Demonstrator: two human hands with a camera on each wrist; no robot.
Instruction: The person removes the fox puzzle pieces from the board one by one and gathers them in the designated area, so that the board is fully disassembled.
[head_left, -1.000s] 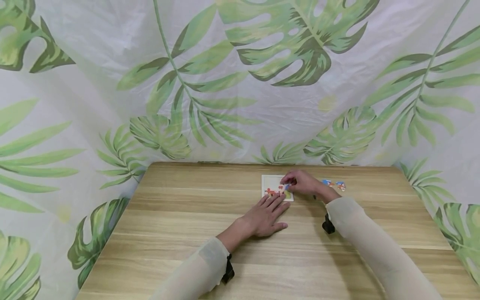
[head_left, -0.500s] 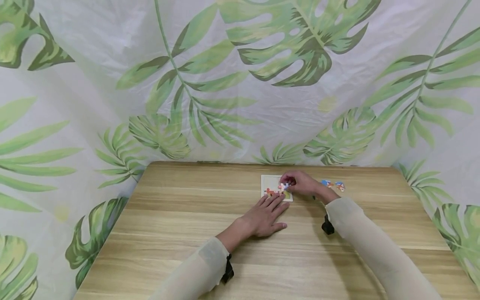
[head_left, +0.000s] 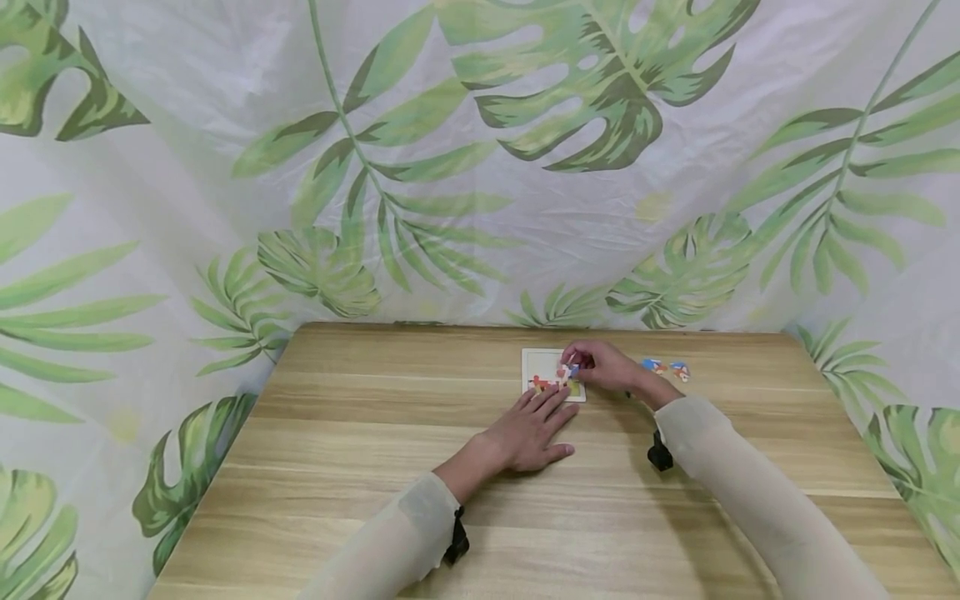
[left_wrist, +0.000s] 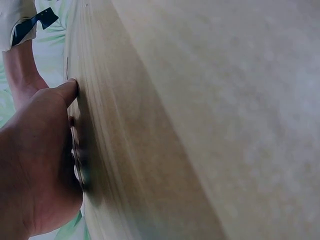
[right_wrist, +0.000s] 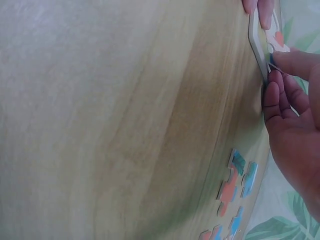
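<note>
A small white-framed jigsaw puzzle board [head_left: 542, 360] lies near the far edge of the table, its lower part filled with red, white and yellow picture pieces. My left hand [head_left: 532, 429] is laid flat, fingers spread, with its fingertips over the board's near edge. Between thumb and fingers of my right hand [head_left: 606, 365] is a white and blue puzzle piece [head_left: 569, 372], held at the board's right side. In the right wrist view the thumb and curled fingers meet right at the board's rim [right_wrist: 256, 42], and the hand hides most of the piece.
Several loose puzzle pieces [head_left: 679, 371], blue and orange, lie on the table to the right of the board, behind my right wrist. The right wrist view shows these loose pieces [right_wrist: 228, 187] lying flat. A leaf-print curtain [head_left: 450, 250] hangs behind the table.
The puzzle piece in my right hand has turned and shifted slightly over the same part of the board. My left hand keeps its place.
</note>
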